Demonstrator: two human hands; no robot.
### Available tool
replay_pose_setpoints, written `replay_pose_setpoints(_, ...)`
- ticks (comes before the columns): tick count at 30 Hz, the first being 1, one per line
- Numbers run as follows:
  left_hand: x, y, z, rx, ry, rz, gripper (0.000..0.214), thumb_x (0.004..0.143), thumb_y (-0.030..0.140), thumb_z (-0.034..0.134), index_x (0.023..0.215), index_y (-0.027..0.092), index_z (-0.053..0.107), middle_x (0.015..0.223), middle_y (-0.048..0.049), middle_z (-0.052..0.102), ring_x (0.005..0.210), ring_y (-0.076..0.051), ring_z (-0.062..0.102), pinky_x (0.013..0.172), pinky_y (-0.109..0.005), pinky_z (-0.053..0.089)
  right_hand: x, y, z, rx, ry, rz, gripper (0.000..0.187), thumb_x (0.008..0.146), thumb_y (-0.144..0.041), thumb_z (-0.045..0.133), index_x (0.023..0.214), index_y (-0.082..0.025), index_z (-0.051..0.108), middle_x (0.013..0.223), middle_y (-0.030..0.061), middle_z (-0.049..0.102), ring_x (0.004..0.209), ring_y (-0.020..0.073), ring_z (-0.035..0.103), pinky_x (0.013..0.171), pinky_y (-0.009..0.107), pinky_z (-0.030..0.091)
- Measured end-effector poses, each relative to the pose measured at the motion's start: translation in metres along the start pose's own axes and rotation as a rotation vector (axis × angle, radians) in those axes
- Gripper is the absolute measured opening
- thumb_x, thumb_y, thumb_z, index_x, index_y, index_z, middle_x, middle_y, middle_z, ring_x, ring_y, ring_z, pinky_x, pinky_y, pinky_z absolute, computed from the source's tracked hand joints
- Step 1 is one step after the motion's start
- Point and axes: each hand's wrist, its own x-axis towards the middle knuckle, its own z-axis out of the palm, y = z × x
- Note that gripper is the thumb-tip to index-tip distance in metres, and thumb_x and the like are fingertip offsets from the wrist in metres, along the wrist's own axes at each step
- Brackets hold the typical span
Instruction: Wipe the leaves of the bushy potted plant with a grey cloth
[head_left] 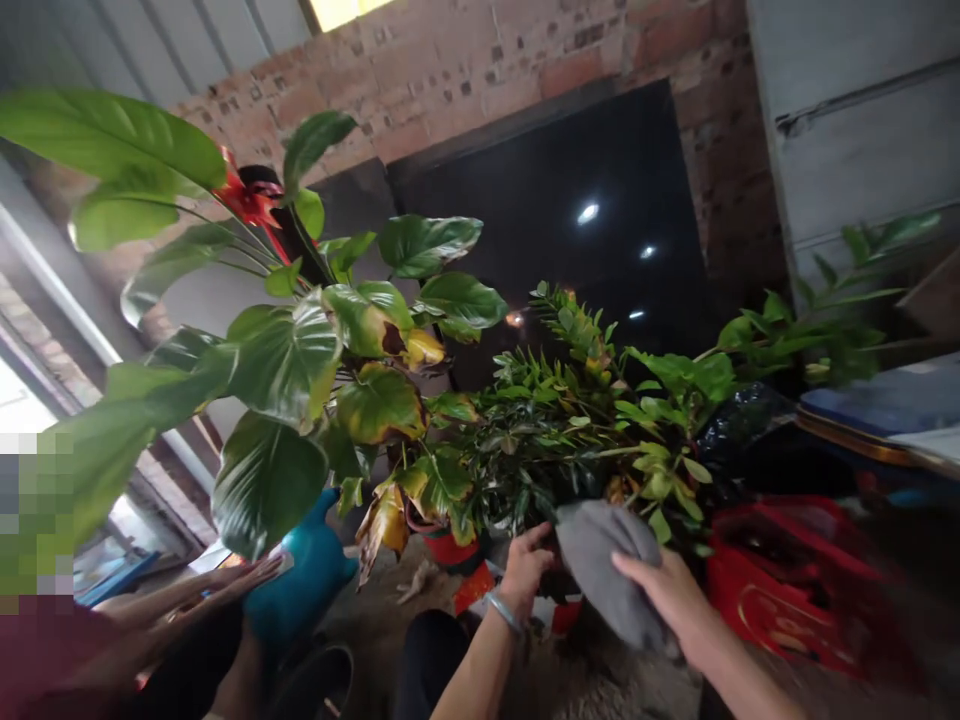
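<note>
My right hand [660, 590] is closed on a grey cloth [604, 565], which hangs in folds toward the floor. Low among dark green leaves [517, 470], my left hand [529, 565], with a pale bracelet at the wrist, reaches in. Its fingers look slightly bent and apart; their tips are partly lost against the dark foliage beside the cloth. Yellow-green leaves [660, 480] of a bushy plant stand just behind the cloth. On the left rises a large broad-leaved plant [285, 360] with some yellow and brown leaves and a red bow [251, 200].
Another person's hand [259, 575] is at the lower left, by a teal object [304, 570]. A red bag [787, 580] stands at the right. A red pot [450, 545] sits under the broad leaves. Behind are a dark glossy panel [540, 220] and a brick wall [465, 80].
</note>
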Motion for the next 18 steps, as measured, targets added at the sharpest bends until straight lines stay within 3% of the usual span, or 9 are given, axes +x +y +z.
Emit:
replay_pose_setpoints(2, 0.000, 0.001, -0.001, -0.036, -0.058, 0.006, 0.051, 0.046, 0.009, 0.062, 0.096, 0.009, 0.074, 0.077, -0.0067, 0.069, 0.073, -0.020, 0.061, 0.070, -0.031, 0.048, -0.016, 0.004, -0.003, -0.003, -0.070, -0.027, 0.032, 0.050, -0.043, 0.068, 0.073, -0.022, 0.071, 0.085, 0.0098, 0.078, 0.093, 0.0355, 0.070, 0.078, 0.040, 0.054)
replay_pose_setpoints(4, -0.001, 0.000, -0.002, -0.096, -0.086, 0.020, 0.051, 0.046, 0.010, 0.063, 0.096, 0.009, 0.073, 0.084, -0.0090, 0.070, 0.077, -0.020, 0.062, 0.072, -0.032, 0.048, -0.022, -0.011, -0.007, 0.015, -0.026, -0.095, 0.036, 0.050, -0.046, 0.070, 0.075, -0.021, 0.072, 0.084, 0.0089, 0.078, 0.092, 0.0349, 0.070, 0.077, 0.040, 0.054)
replay_pose_setpoints(8, 0.001, -0.002, 0.002, -0.104, -0.028, -0.003, 0.053, 0.045, 0.007, 0.065, 0.097, 0.009, 0.073, 0.089, -0.0113, 0.068, 0.085, -0.022, 0.061, 0.074, -0.031, 0.048, 0.003, -0.065, 0.002, 0.147, 0.208, -0.280, 0.039, 0.052, -0.046, 0.074, 0.081, -0.019, 0.071, 0.081, 0.0094, 0.077, 0.087, 0.0322, 0.071, 0.068, 0.036, 0.055)
replay_pose_setpoints(10, 0.001, -0.002, 0.005, -0.094, -0.021, 0.001, 0.055, 0.045, 0.008, 0.068, 0.100, 0.009, 0.072, 0.095, -0.0125, 0.068, 0.090, -0.023, 0.060, 0.075, -0.032, 0.048, 0.021, -0.081, 0.016, 0.144, 0.242, -0.282, 0.035, 0.056, -0.044, 0.073, 0.080, -0.019, 0.070, 0.076, 0.0090, 0.076, 0.083, 0.0308, 0.071, 0.063, 0.035, 0.055)
replay_pose_setpoints(12, 0.001, -0.004, 0.005, -0.091, -0.028, 0.020, 0.057, 0.045, 0.009, 0.071, 0.102, 0.011, 0.072, 0.099, -0.0123, 0.069, 0.090, -0.023, 0.060, 0.074, -0.031, 0.048, 0.031, -0.080, 0.031, 0.094, 0.198, -0.237, 0.027, 0.058, -0.042, 0.071, 0.072, -0.019, 0.069, 0.067, 0.0090, 0.074, 0.077, 0.0307, 0.071, 0.059, 0.034, 0.054)
replay_pose_setpoints(14, -0.002, -0.008, -0.003, -0.063, -0.054, 0.029, 0.053, 0.046, 0.012, 0.072, 0.099, 0.011, 0.073, 0.087, -0.0090, 0.069, 0.079, -0.020, 0.060, 0.068, -0.030, 0.046, 0.027, -0.066, 0.038, 0.050, 0.133, -0.193, 0.020, 0.053, -0.037, 0.072, 0.061, -0.019, 0.068, 0.059, 0.0086, 0.071, 0.070, 0.0314, 0.070, 0.056, 0.035, 0.054)
replay_pose_setpoints(16, -0.006, -0.012, -0.018, 0.002, -0.081, 0.020, 0.042, 0.048, 0.014, 0.073, 0.089, 0.011, 0.075, 0.068, -0.0037, 0.065, 0.064, -0.015, 0.055, 0.061, -0.028, 0.043, 0.014, -0.046, 0.034, 0.017, 0.033, -0.155, 0.016, 0.048, -0.032, 0.072, 0.058, -0.019, 0.069, 0.059, 0.0079, 0.072, 0.069, 0.0313, 0.070, 0.059, 0.036, 0.054)
replay_pose_setpoints(18, -0.011, -0.015, -0.040, 0.041, -0.029, -0.022, 0.032, 0.047, 0.012, 0.072, 0.078, 0.012, 0.074, 0.058, -0.0004, 0.059, 0.056, -0.013, 0.051, 0.056, -0.026, 0.040, -0.001, -0.034, 0.020, 0.002, -0.068, -0.109, 0.019, 0.045, -0.032, 0.071, 0.060, -0.021, 0.072, 0.064, 0.0072, 0.074, 0.073, 0.0310, 0.070, 0.064, 0.036, 0.054)
